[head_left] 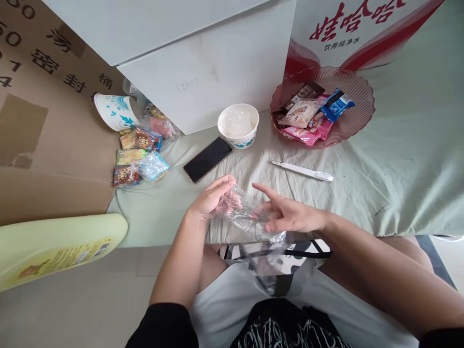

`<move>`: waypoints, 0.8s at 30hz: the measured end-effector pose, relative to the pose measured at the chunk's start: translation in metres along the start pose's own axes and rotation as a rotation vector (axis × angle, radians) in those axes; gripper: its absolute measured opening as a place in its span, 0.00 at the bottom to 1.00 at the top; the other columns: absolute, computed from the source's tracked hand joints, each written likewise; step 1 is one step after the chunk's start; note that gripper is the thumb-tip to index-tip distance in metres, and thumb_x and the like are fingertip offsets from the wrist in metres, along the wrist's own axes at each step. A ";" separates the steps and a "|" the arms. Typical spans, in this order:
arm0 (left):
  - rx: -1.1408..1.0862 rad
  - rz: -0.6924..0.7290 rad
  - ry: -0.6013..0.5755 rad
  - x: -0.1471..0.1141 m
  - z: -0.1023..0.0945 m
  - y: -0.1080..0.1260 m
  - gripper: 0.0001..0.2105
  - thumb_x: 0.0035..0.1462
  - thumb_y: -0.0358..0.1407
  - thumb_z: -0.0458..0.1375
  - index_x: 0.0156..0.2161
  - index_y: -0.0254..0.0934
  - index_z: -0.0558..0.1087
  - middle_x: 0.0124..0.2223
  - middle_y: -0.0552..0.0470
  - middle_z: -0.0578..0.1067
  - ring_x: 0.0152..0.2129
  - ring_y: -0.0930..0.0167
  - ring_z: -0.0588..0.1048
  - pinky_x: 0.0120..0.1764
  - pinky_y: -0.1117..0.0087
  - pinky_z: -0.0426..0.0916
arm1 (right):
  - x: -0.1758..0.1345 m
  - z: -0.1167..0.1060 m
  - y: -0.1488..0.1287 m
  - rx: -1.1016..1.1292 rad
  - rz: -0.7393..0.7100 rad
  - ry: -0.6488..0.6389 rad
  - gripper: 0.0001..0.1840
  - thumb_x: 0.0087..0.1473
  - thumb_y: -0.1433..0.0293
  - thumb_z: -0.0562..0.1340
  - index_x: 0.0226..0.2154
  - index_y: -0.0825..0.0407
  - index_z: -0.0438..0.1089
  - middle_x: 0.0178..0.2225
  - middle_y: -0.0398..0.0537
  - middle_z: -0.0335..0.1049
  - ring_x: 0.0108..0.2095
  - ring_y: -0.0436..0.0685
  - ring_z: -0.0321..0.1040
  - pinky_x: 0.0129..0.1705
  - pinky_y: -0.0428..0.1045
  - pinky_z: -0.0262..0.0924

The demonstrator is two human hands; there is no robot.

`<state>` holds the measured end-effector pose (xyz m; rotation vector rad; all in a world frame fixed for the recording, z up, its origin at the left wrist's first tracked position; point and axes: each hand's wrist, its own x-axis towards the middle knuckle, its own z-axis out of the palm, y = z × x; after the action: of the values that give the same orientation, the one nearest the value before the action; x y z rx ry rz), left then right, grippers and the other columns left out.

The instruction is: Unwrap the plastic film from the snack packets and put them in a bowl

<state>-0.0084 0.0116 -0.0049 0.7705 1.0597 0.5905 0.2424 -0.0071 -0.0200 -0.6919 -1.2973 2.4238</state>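
A crumpled clear plastic bag stretches between my two hands, over the front edge of the cloth-covered surface. My left hand grips its upper left end with bent fingers and thumb. On the other side, my right hand has the lower right part between thumb and curled fingers, the index finger pointing out to the left. The bag's loose end hangs toward my lap. Just beyond my hands lie a black phone and a white utility knife. A paper bowl with a blue pattern stands behind them.
A pink ribbed bowl holds several wrapped snacks. At left, more snack packets lie beside a tipped paper bowl. White boxes and a brown carton border the back and left. A yellow-green container stands lower left.
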 end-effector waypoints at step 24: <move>-0.306 0.186 0.025 0.020 0.024 -0.017 0.20 0.46 0.42 0.73 0.30 0.37 0.66 0.31 0.52 0.82 0.26 0.71 0.82 0.25 0.78 0.73 | 0.007 -0.004 0.002 -0.119 -0.314 0.757 0.34 0.59 0.59 0.64 0.62 0.48 0.51 0.27 0.39 0.71 0.26 0.54 0.71 0.30 0.52 0.65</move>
<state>0.0223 0.0098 -0.0226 0.5962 0.8987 0.9005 0.2383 -0.0022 -0.0254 -1.1808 -1.1110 1.5917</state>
